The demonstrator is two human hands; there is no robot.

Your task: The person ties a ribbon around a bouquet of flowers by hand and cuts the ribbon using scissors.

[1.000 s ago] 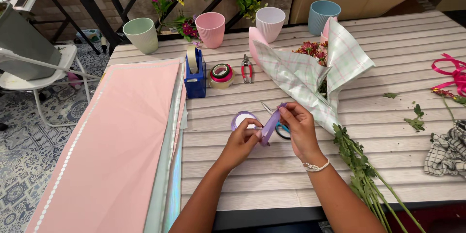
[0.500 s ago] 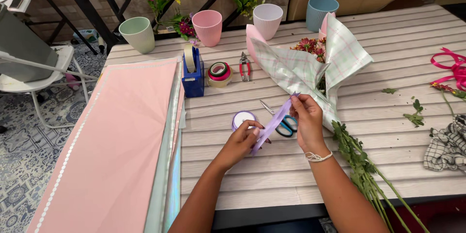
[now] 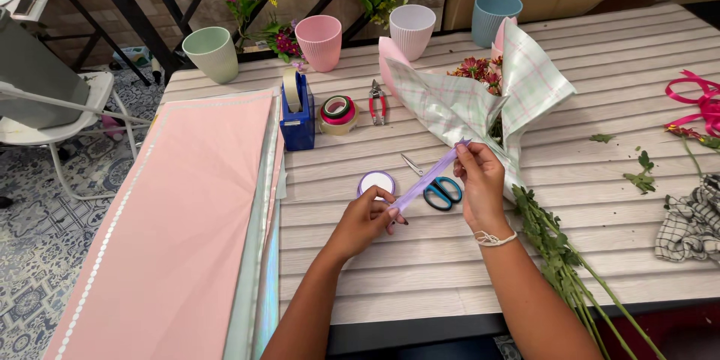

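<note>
Pale wooden slats make up the bench (image 3: 600, 67), set outdoors by a dark railing (image 3: 142, 0) over a patterned tiled floor (image 3: 30, 240). Above the bench's middle, a lilac ribbon (image 3: 427, 178) stretches taut: the left hand (image 3: 365, 217) pinches its lower end, the right hand (image 3: 480, 184) its upper end. Its spool (image 3: 376, 182) lies just beside scissors (image 3: 439, 187). Pink paper (image 3: 172, 232) covers the left side; a wrapped bouquet (image 3: 480, 97) lies right of centre.

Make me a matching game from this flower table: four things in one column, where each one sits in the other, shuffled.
Things:
1. ribbon
2. scissors
3. pink paper
4. checked cloth

Places:
A. right edge of the table
B. stretched between the left hand and right hand
C. left side of the table
D. on the table under the ribbon

Pairs: 1-B, 2-D, 3-C, 4-A
</note>
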